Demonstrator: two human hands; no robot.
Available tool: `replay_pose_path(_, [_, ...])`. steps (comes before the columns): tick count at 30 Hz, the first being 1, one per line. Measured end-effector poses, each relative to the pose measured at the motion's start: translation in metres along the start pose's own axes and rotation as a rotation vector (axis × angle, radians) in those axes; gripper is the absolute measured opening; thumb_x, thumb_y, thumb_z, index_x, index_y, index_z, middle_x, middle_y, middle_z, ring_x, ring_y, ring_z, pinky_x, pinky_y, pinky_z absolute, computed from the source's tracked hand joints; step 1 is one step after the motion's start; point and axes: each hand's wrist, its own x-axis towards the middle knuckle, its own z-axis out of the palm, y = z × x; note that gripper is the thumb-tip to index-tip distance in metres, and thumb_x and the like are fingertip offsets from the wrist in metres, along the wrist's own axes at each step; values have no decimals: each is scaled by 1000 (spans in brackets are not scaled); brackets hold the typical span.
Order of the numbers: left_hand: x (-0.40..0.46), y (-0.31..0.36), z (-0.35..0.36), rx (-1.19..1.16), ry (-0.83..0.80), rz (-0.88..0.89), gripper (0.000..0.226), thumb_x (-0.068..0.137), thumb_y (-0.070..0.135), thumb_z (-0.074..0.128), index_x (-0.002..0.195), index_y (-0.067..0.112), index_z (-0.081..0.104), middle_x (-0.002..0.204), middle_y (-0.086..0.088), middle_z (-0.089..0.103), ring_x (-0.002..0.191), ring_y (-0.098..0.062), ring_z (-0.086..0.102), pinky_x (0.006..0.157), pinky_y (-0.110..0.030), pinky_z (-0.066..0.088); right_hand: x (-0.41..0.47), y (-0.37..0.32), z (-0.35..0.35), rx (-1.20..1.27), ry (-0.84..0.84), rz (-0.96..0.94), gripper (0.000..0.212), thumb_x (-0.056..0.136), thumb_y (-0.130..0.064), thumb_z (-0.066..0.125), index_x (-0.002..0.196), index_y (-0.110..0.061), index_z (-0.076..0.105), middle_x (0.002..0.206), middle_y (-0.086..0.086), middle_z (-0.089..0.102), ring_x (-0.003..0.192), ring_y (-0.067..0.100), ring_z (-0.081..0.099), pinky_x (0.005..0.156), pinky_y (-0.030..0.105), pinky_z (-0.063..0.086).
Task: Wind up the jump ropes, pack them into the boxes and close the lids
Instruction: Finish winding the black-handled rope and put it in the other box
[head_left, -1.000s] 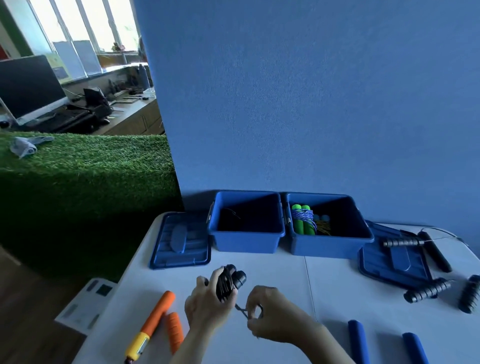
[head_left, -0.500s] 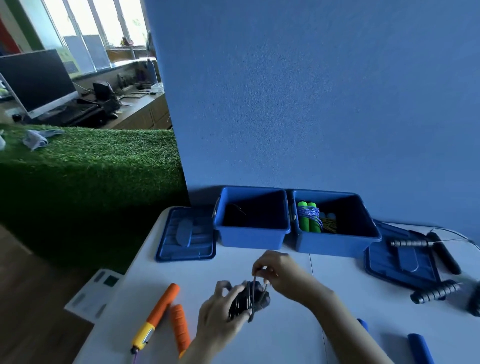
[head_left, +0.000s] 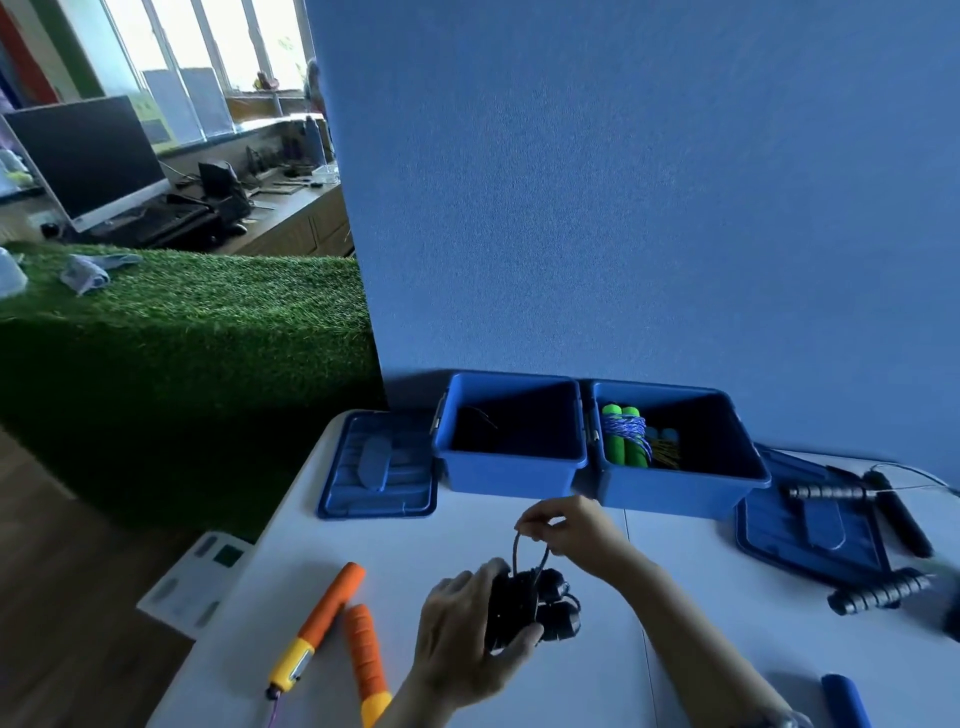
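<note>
- The left hand (head_left: 470, 631) has its grip curled round the black jump rope (head_left: 530, 605), handles bundled together just above the desk (head_left: 691, 623); half a second ago it held the same bundle slightly lower in view.
- The right hand (head_left: 571, 530) pinches a loop of the black cord, lifted above the bundle; a second ago it was low beside the left hand, pinching the cord near the desk.
- Behind the hands stand two open blue boxes: the left box (head_left: 511, 475) looks nearly empty, the right box (head_left: 675, 488) holds a wound green-handled rope (head_left: 626, 436).
- A lid (head_left: 379, 467) lies left of the boxes, another lid (head_left: 810, 519) right.
- An orange-handled rope (head_left: 332, 618) lies on the desk left of the hands, unmoved.
</note>
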Motion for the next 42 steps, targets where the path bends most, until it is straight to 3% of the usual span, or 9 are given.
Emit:
replay_pose_path(4, [4, 3, 1, 69, -3, 77, 62, 85, 61, 51, 138, 30, 46, 106, 15, 62, 85, -7, 60, 68, -25, 46, -1, 12, 5, 130, 12, 151, 8, 80, -18, 73, 79, -11, 76, 62, -3, 62, 45, 4, 45, 49, 15, 40])
replay_pose_path(8, [5, 4, 4, 77, 43, 50, 56, 74, 62, 61, 122, 35, 53, 94, 14, 65, 72, -11, 63, 58, -26, 46, -4, 22, 10, 374, -38, 387, 10, 74, -9, 77, 75, 1, 74, 58, 8, 58, 48, 12, 48, 51, 22, 41])
replay_pose_path(11, [7, 2, 6, 108, 48, -29, 50, 74, 70, 55, 113, 38, 56, 86, 14, 65, 66, -11, 63, 54, -28, 48, -7, 26, 12, 481, -55, 462, 21, 71, -9, 77, 75, 11, 69, 66, 17, 53, 53, 17, 45, 53, 24, 38])
replay_pose_path(15, [8, 1, 8, 98, 50, -160, 52, 81, 78, 39, 113, 42, 57, 87, 16, 64, 71, -9, 64, 57, -28, 49, -11, 26, 19, 532, -72, 498, 32, 83, -32, 70, 83, 0, 74, 77, 16, 63, 60, 23, 51, 58, 30, 43])
replay_pose_path(18, [10, 0, 9, 106, 57, -213, 51, 88, 76, 27, 113, 42, 55, 85, 16, 65, 73, -8, 64, 58, -25, 46, -14, 24, 22, 558, -128, 542, 45, 82, -46, 67, 96, -3, 72, 79, 8, 63, 67, 21, 55, 55, 26, 46])
replay_pose_path(25, [8, -4, 11, 72, 82, -383, 63, 73, 83, 27, 118, 47, 51, 97, 16, 65, 90, -11, 64, 72, -25, 44, -22, 26, 21, 881, -238, 421, 26, 93, -5, 51, 112, 7, 64, 112, 29, 59, 93, 40, 60, 79, 48, 55])
replay_pose_path(29, [9, -2, 8, -18, 54, -471, 68, 65, 86, 26, 118, 49, 46, 97, 18, 62, 97, -7, 61, 79, -22, 42, -27, 35, 29, 978, -203, 390, 25, 93, -2, 51, 111, 12, 62, 104, 27, 60, 96, 40, 58, 88, 57, 51])
replay_pose_path(37, [15, 8, 1, 93, -17, -525, 74, 57, 89, 38, 121, 51, 44, 94, 15, 61, 95, -7, 61, 72, -20, 39, -31, 37, 40, 1023, -8, 429, 25, 95, 7, 40, 109, 5, 61, 86, 22, 66, 76, 34, 61, 61, 42, 57])
replay_pose_path(42, [23, 16, -5, -173, 39, -720, 56, 66, 72, 61, 113, 47, 44, 92, 16, 64, 94, -10, 61, 78, -26, 44, -29, 28, 48, 994, 32, 381, 31, 90, 17, 33, 104, 12, 61, 89, 22, 70, 78, 27, 69, 64, 30, 57])
